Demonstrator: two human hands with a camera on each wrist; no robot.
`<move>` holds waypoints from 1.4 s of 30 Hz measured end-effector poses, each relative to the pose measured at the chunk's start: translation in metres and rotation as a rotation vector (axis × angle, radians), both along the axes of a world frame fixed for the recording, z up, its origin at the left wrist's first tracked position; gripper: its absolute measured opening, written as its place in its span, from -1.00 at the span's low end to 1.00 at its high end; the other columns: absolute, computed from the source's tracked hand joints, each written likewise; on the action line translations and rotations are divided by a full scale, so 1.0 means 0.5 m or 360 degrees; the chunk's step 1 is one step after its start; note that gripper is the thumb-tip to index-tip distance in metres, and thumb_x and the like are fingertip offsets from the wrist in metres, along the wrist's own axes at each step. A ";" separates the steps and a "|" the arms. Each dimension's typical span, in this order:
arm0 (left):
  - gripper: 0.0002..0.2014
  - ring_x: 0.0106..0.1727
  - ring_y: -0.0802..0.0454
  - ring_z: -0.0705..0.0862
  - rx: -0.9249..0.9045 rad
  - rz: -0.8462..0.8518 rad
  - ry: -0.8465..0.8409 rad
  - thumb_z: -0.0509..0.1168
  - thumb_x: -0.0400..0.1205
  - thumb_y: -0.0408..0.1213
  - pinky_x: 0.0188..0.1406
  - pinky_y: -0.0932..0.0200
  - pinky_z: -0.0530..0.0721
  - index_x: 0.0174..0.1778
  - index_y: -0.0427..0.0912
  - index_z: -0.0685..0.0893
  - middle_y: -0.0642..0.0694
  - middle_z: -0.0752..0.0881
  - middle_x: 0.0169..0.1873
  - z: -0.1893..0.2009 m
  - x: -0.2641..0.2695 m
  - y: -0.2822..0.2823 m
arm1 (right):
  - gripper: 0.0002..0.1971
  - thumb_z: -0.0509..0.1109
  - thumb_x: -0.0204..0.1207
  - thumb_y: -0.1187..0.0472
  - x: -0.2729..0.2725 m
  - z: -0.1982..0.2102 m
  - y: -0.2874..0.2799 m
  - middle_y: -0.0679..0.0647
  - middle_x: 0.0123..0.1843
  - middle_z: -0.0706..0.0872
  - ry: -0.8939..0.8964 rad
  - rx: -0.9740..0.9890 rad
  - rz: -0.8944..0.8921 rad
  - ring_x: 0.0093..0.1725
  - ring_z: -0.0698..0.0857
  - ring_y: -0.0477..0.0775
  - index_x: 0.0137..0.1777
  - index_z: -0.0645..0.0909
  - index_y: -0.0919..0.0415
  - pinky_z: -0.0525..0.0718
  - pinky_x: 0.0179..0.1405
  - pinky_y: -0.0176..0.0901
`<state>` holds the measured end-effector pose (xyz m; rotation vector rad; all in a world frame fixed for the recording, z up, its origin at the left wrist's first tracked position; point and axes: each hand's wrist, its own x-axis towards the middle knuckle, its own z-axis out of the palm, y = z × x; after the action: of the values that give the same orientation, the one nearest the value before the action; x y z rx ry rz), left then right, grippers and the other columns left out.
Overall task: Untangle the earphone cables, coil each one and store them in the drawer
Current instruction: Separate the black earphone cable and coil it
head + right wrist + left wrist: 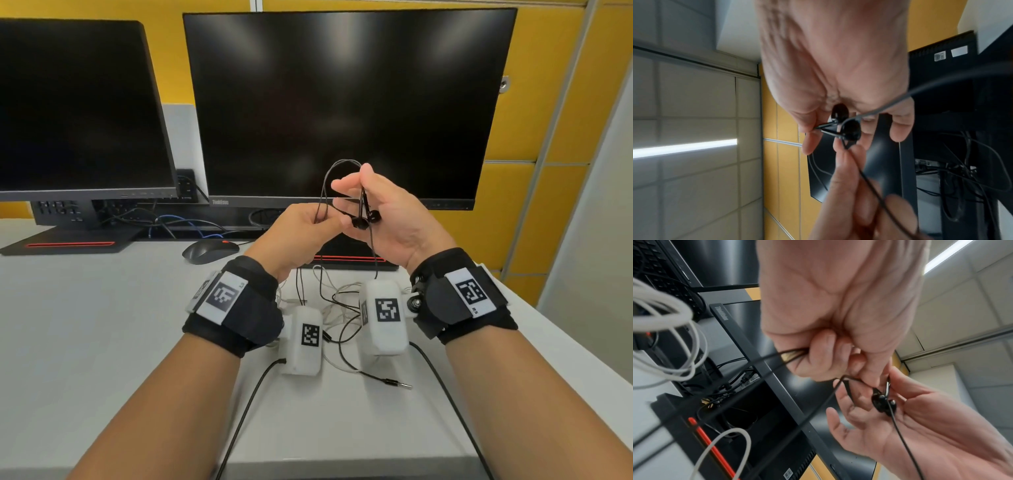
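Observation:
Both hands are raised above the desk in front of the middle monitor. My right hand (pixel 363 202) pinches the stems of the two black earbuds (pixel 364 219) between thumb and forefinger; the buds (pixel 846 126) hang over its palm, the other fingers held out. My left hand (pixel 308 222) grips several strands of the black earphone cable (pixel 323 192) in curled fingers (pixel 824 353). A loop arches between the hands. The rest of the black cable drops to the desk and ends in a jack plug (pixel 399 383). A white earphone cable (pixel 337 308) lies tangled with it under my wrists.
A black mouse (pixel 209 250) lies on the white desk (pixel 102 325) left of my hands. Two dark monitors (pixel 342 102) stand at the back with loose wiring between their bases. Thick black leads run from the wrist cameras toward the desk's near edge. No drawer is in view.

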<state>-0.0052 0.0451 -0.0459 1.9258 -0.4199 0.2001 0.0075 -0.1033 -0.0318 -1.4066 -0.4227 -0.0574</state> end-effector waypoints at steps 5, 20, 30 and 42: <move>-0.82 -0.39 0.16 0.42 -0.0144 0.0147 -0.0041 0.22 0.70 -0.19 -0.39 0.25 0.41 -0.17 -0.07 0.67 0.06 0.49 -0.42 0.009 -0.005 -0.002 | -0.66 0.10 0.75 -0.02 0.005 -0.009 0.000 0.00 -0.19 0.55 -0.0086 -0.0194 -0.0239 -0.07 0.55 0.03 -0.05 0.69 0.02 0.57 0.16 0.04; -0.81 -0.33 0.17 0.48 0.0009 0.0273 0.0053 0.32 0.63 -0.06 -0.35 0.24 0.45 -0.01 -0.11 0.66 0.00 0.64 -0.25 -0.003 -0.007 -0.002 | -0.73 0.16 0.76 0.10 0.000 -0.016 0.004 -0.01 -0.51 0.47 0.0077 0.0228 0.0053 -0.47 0.56 -0.07 -0.01 0.63 0.21 0.69 -0.23 -0.13; -0.75 -0.45 0.24 0.44 -0.0074 0.0158 -0.0214 0.15 0.74 -0.07 -0.41 0.30 0.40 -0.07 0.01 0.73 0.13 0.47 -0.47 0.005 -0.009 0.000 | -0.68 0.09 0.76 -0.02 0.004 0.003 -0.012 0.05 0.01 0.83 0.0091 0.1020 0.0064 0.02 0.83 0.02 -0.13 0.48 0.13 0.58 0.32 0.13; -0.78 -0.54 0.24 0.38 -0.0491 0.0159 -0.0386 0.15 0.75 -0.19 -0.54 0.32 0.37 -0.12 -0.04 0.69 0.21 0.52 -0.58 0.003 -0.003 0.002 | -0.66 0.05 0.79 0.09 -0.008 -0.015 -0.004 -0.01 -0.50 0.50 -0.0221 -0.0492 0.0190 -0.48 0.43 -0.07 0.12 0.64 0.20 0.49 -0.32 -0.22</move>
<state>-0.0066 0.0461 -0.0444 1.6240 -0.4259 0.5372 0.0034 -0.1055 -0.0394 -1.6840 -0.6511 0.0086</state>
